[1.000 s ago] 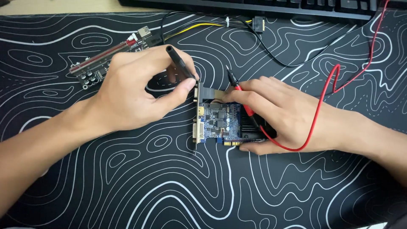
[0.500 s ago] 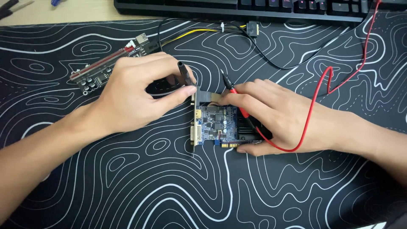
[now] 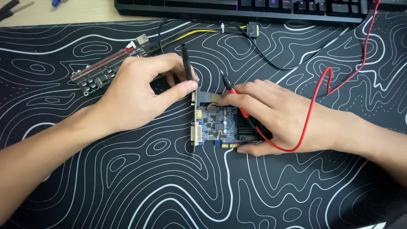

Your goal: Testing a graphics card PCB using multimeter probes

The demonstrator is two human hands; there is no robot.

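**Two Hands, Two Probes, One Blue Card**

The left hand (image 3: 135, 95) pinches a black probe (image 3: 187, 63). The right hand (image 3: 275, 116) pinches a red probe (image 3: 237, 99) and rests on the blue card (image 3: 216, 127), which lies on the swirly black mat (image 3: 127, 186).

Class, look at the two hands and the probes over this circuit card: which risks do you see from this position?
The red probe lies loose under the right hand, its bare tip pointing off the blue circuit card; it might slip and bridge contacts. The red lead loops over that wrist and may snag. The left hand pinches the black probe near the card's metal bracket.
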